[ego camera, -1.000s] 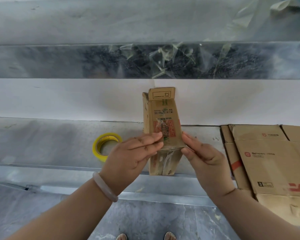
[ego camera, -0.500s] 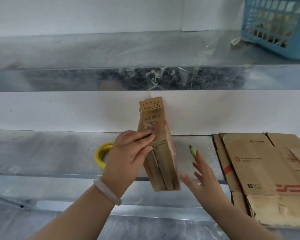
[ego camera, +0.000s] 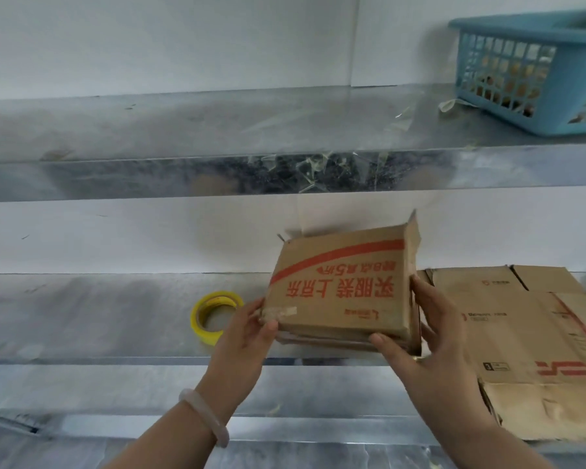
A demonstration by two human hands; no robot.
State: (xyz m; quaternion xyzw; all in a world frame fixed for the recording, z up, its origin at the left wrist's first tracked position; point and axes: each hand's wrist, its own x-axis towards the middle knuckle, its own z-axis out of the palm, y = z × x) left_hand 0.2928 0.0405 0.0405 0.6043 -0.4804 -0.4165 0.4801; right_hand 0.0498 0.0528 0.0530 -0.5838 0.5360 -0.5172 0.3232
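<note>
1. We hold the cardboard box (ego camera: 339,289) over the shelf (ego camera: 99,326), its long axis running side to side between our hands.
2. Our left hand (ego camera: 247,330) pinches its near-left corner; our right hand (ego camera: 427,336) clasps the right end.

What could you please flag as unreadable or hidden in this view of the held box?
Head view only.
blue basket: contents blurred behind its lattice; right edge crops it.
cardboard box: far side hidden by its own front; small print blurred.
left hand: fingers hidden behind the box.
flattened cartons: cropped by the right edge.
</note>
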